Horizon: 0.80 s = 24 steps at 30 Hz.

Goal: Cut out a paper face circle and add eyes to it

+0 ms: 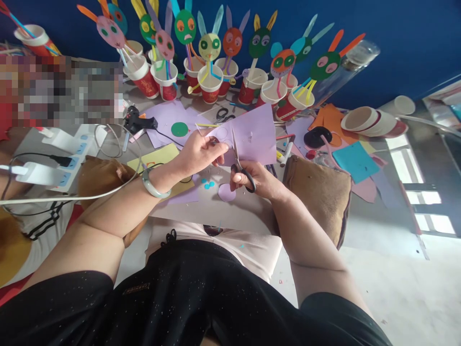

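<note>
The left hand [200,153] pinches the purple sheet [257,132] near its left end, fingers closed narrow on the paper; the right hand [260,179] has its fingers wrapped around the black handles of the scissors [248,178], whose blades point up and lie against the sheet, just right of the left fingertips; the sheet is held up over the bench [248,214], tilted, with a small outlined circle near the left hand.

On the bench below the hands lie a purple disc [226,192] and, to its left, several small blue dots [205,186]; a yellow sheet [157,157] lies under the left forearm, and a green disc [179,129] rests on purple paper beyond it; a black corded tool [139,121] is near that paper's left side.

Along the back stand red-and-white cups [210,89] bearing long-eared paper faces [209,47]; at the right, a blue sheet [356,161] lies near orange paper [326,120].
</note>
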### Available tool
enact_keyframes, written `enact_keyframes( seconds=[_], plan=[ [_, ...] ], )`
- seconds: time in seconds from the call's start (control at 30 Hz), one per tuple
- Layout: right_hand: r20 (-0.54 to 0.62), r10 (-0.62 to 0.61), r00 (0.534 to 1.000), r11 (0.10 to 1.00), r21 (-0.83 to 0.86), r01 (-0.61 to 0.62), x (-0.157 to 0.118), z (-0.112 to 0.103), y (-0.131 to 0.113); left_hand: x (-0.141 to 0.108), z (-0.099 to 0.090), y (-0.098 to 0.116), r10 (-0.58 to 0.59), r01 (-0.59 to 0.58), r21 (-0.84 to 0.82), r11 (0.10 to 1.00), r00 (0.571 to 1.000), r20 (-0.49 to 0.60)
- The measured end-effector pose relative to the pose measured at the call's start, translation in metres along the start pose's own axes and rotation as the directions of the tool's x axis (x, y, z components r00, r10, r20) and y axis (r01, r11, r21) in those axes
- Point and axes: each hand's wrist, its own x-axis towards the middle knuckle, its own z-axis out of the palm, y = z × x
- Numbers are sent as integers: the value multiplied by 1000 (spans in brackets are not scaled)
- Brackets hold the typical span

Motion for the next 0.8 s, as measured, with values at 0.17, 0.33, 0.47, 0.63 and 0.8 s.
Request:
enact_keyframes(
  seconds=[0.17, 0.33, 0.47, 0.63, 0.8],
  plan=[
    [-28, -4, 1000, 1000, -11, 4, -1, 1, 1, 0, 1, -1, 16, -16, -9, 1000, 1000, 12],
    [-47, -4, 999, 1000, -10, 3, -1, 1, 1, -2, 1, 0, 40, -40, 13, 999, 999, -3],
    [-55, -7, 998, 1000, -12, 6, -2, 1, 0, -3, 1, 1, 32, -32, 45, 998, 999, -10],
    [-64, -11, 998, 1000, -16, 10, -2, 2, -2, -3, 0, 4, 34, -34, 14, 999, 999, 12],
    [-73, -11, 997, 1000, -11, 10, -2, 2, -3, -4, -2, 6, 51, -51, -3, 999, 998, 34]
  ],
)
